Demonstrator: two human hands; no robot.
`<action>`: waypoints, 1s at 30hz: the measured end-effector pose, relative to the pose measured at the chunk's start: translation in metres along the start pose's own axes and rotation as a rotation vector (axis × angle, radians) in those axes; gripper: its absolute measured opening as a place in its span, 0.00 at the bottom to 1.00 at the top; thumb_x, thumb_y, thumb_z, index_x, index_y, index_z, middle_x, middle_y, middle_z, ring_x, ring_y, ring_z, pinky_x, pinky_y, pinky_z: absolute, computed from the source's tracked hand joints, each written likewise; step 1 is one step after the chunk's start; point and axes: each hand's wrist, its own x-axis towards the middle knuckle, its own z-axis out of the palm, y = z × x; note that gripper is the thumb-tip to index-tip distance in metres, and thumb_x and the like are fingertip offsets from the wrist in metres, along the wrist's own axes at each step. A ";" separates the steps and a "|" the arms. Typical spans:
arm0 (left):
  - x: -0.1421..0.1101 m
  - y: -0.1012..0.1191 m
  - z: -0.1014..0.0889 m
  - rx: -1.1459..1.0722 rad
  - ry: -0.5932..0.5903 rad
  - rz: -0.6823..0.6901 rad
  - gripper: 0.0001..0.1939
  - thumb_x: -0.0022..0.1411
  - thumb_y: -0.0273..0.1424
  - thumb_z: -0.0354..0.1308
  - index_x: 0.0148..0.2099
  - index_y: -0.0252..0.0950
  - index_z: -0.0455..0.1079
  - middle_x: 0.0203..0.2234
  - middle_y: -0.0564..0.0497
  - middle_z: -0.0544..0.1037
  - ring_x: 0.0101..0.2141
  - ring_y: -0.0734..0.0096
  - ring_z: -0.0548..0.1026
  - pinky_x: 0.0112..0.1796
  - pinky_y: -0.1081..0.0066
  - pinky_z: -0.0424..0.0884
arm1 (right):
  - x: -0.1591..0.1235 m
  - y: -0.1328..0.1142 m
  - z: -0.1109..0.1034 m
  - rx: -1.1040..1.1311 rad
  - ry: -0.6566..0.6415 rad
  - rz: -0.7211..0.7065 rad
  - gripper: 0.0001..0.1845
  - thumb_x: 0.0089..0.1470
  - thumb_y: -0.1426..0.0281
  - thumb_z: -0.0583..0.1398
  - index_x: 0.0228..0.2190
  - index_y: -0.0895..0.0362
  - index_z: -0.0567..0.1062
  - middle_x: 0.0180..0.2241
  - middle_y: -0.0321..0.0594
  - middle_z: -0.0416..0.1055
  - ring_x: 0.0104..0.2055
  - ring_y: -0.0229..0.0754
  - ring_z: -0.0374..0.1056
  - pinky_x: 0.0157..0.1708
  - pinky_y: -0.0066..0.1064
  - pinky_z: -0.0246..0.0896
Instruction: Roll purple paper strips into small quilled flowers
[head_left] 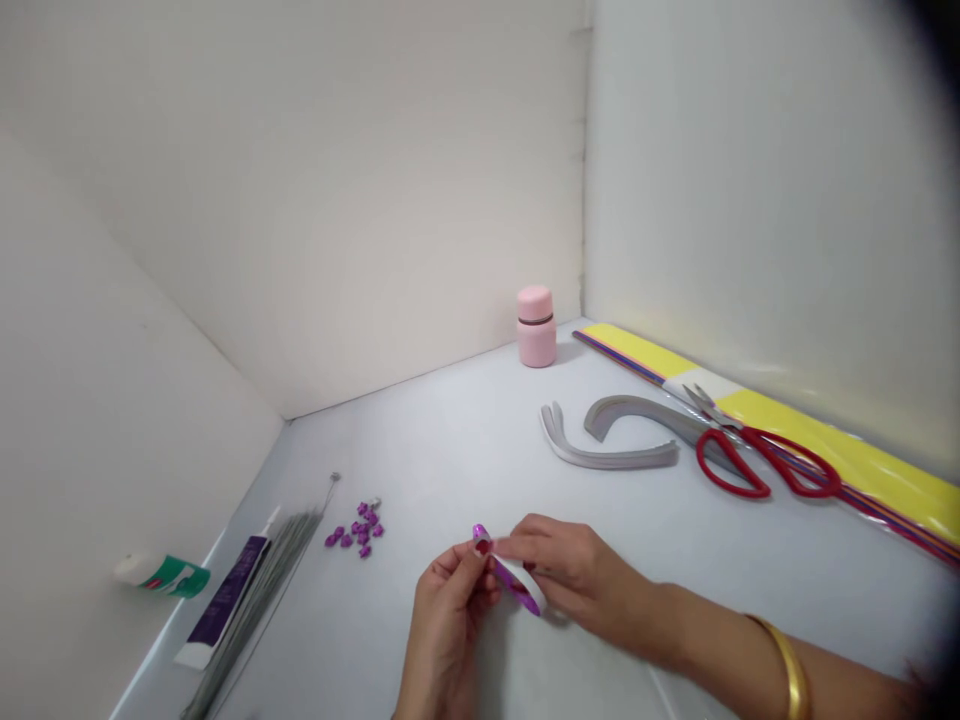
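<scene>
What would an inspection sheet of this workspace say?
Surface: pale table, things lying at both sides.
Job's things: looped purple-and-white strip; small purple stars left of the hands.
Clutter: red-handled scissors, grey strips, yellow packet right; purple tube, wire bundle, green-and-white container left; pink jar behind.
Hands: left hand pinches the strip; right hand has fingers at it, grip unclear.
Cables: nothing seen.
Surroundings: pale walls behind and both sides.

Scissors [741, 430], strips [611, 460] and wires [259, 590] mark a craft table [435, 430].
</scene>
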 end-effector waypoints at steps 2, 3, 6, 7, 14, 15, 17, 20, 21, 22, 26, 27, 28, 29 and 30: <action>0.001 0.000 -0.001 -0.003 -0.002 0.011 0.09 0.48 0.29 0.64 0.24 0.29 0.70 0.17 0.53 0.70 0.19 0.81 0.66 0.23 0.80 0.64 | -0.001 -0.004 -0.003 0.013 0.034 -0.045 0.15 0.52 0.76 0.53 0.36 0.52 0.77 0.31 0.40 0.67 0.32 0.38 0.64 0.33 0.28 0.59; 0.001 0.000 -0.001 -0.001 0.007 0.022 0.08 0.49 0.29 0.63 0.24 0.29 0.70 0.17 0.54 0.70 0.19 0.81 0.66 0.24 0.80 0.64 | 0.000 -0.006 -0.005 0.072 0.094 -0.026 0.13 0.51 0.75 0.55 0.32 0.53 0.78 0.30 0.40 0.66 0.31 0.38 0.64 0.31 0.28 0.59; 0.002 0.000 -0.003 0.010 0.065 0.053 0.07 0.52 0.28 0.61 0.26 0.29 0.69 0.19 0.54 0.70 0.20 0.81 0.67 0.25 0.80 0.65 | 0.004 -0.010 -0.012 0.368 0.306 0.114 0.05 0.49 0.70 0.60 0.27 0.54 0.78 0.31 0.40 0.67 0.30 0.38 0.64 0.29 0.29 0.58; 0.003 0.001 -0.004 0.012 0.088 0.063 0.06 0.52 0.27 0.61 0.26 0.29 0.69 0.19 0.54 0.70 0.21 0.81 0.67 0.25 0.80 0.65 | 0.006 -0.011 -0.015 0.475 0.375 0.172 0.05 0.47 0.68 0.62 0.26 0.55 0.77 0.31 0.40 0.67 0.28 0.37 0.63 0.26 0.28 0.58; 0.006 -0.003 -0.008 0.064 0.154 0.126 0.07 0.51 0.30 0.62 0.30 0.30 0.70 0.21 0.54 0.71 0.22 0.81 0.68 0.28 0.80 0.65 | 0.012 -0.006 -0.021 0.885 0.396 0.466 0.14 0.44 0.60 0.64 0.25 0.59 0.73 0.19 0.34 0.66 0.17 0.29 0.55 0.17 0.23 0.49; 0.005 -0.004 -0.007 0.077 0.140 0.130 0.08 0.51 0.31 0.63 0.30 0.31 0.70 0.21 0.54 0.72 0.22 0.80 0.68 0.28 0.79 0.65 | 0.011 -0.006 -0.017 0.878 0.297 0.502 0.15 0.44 0.60 0.64 0.25 0.60 0.72 0.16 0.31 0.64 0.15 0.28 0.53 0.16 0.22 0.46; 0.004 -0.007 -0.005 0.106 0.101 0.133 0.09 0.50 0.32 0.63 0.28 0.31 0.70 0.20 0.53 0.72 0.22 0.78 0.68 0.27 0.78 0.65 | 0.008 -0.005 -0.006 0.842 0.078 0.573 0.15 0.43 0.61 0.64 0.23 0.61 0.71 0.12 0.29 0.61 0.12 0.26 0.50 0.13 0.20 0.43; 0.003 -0.009 -0.001 0.154 0.051 0.149 0.09 0.50 0.33 0.63 0.27 0.31 0.71 0.18 0.52 0.73 0.21 0.75 0.69 0.25 0.75 0.64 | 0.004 -0.005 0.008 0.820 -0.061 0.636 0.15 0.40 0.62 0.65 0.23 0.60 0.68 0.12 0.27 0.63 0.12 0.27 0.52 0.12 0.19 0.43; 0.002 -0.010 0.001 0.171 0.043 0.155 0.09 0.50 0.33 0.63 0.27 0.31 0.71 0.18 0.52 0.73 0.20 0.74 0.69 0.25 0.74 0.64 | 0.003 -0.004 0.011 0.813 -0.062 0.649 0.15 0.40 0.62 0.65 0.23 0.59 0.67 0.11 0.27 0.63 0.11 0.27 0.52 0.12 0.19 0.43; 0.001 -0.009 0.002 0.188 0.038 0.163 0.09 0.50 0.33 0.62 0.28 0.31 0.71 0.18 0.51 0.74 0.21 0.73 0.70 0.25 0.74 0.64 | 0.003 -0.004 0.012 0.807 -0.049 0.657 0.16 0.39 0.62 0.65 0.23 0.59 0.67 0.11 0.27 0.64 0.11 0.26 0.51 0.11 0.18 0.42; -0.003 -0.007 0.006 0.263 0.036 0.199 0.08 0.48 0.32 0.63 0.28 0.31 0.72 0.20 0.50 0.76 0.23 0.71 0.71 0.28 0.73 0.66 | 0.003 -0.002 0.011 0.784 -0.014 0.699 0.16 0.39 0.63 0.65 0.20 0.59 0.65 0.10 0.27 0.63 0.10 0.26 0.49 0.10 0.18 0.39; -0.004 -0.006 0.006 0.284 0.043 0.209 0.08 0.48 0.32 0.63 0.28 0.31 0.73 0.20 0.50 0.76 0.24 0.71 0.71 0.29 0.73 0.66 | 0.003 -0.001 0.011 0.775 -0.024 0.715 0.16 0.39 0.63 0.65 0.19 0.59 0.65 0.10 0.27 0.63 0.10 0.26 0.49 0.10 0.18 0.38; -0.005 -0.006 0.007 0.313 0.049 0.221 0.08 0.48 0.32 0.64 0.28 0.31 0.73 0.21 0.50 0.76 0.24 0.71 0.71 0.29 0.74 0.66 | 0.003 -0.001 0.010 0.767 -0.035 0.729 0.16 0.39 0.63 0.65 0.19 0.59 0.65 0.09 0.27 0.63 0.09 0.26 0.49 0.10 0.18 0.38; -0.006 -0.005 0.007 0.346 0.054 0.238 0.08 0.48 0.32 0.63 0.28 0.31 0.73 0.21 0.49 0.77 0.25 0.70 0.71 0.29 0.74 0.66 | 0.003 -0.001 0.010 0.761 -0.040 0.740 0.16 0.39 0.63 0.65 0.18 0.59 0.65 0.09 0.27 0.63 0.09 0.26 0.49 0.10 0.18 0.38; -0.007 -0.005 0.007 0.382 0.057 0.257 0.08 0.48 0.33 0.63 0.28 0.32 0.73 0.22 0.49 0.77 0.26 0.69 0.71 0.30 0.73 0.66 | 0.004 -0.001 0.010 0.758 -0.045 0.746 0.16 0.39 0.63 0.65 0.18 0.59 0.65 0.09 0.27 0.62 0.09 0.26 0.49 0.10 0.19 0.38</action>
